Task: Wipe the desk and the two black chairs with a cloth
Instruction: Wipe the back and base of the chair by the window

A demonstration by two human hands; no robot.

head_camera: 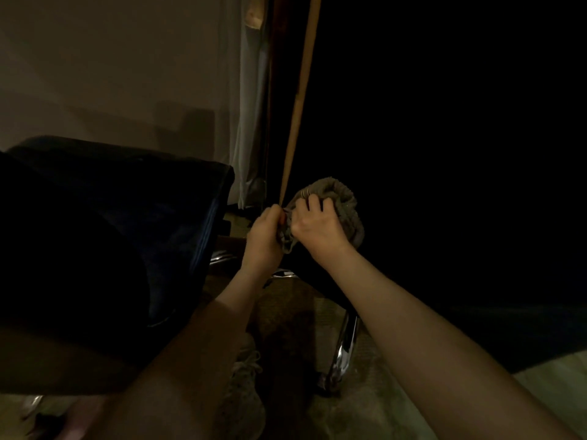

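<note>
In dim light I hold a grey ribbed cloth (344, 206) bunched between both hands at the middle of the head view. My right hand (314, 225) grips the cloth from the near side, fingers curled into it. My left hand (265, 236) pinches the cloth's lower left edge. One black chair (133, 217) with a shiny dark seat fills the left. A second black chair (460, 217) is a dark mass on the right, directly behind the cloth; its chrome leg (344, 347) shows below.
A wooden edge (300, 100) runs up from the hands, with a pale curtain (247, 122) and wall to its left. My shoe (244, 385) stands on the carpet between the chairs. The right side is too dark to read.
</note>
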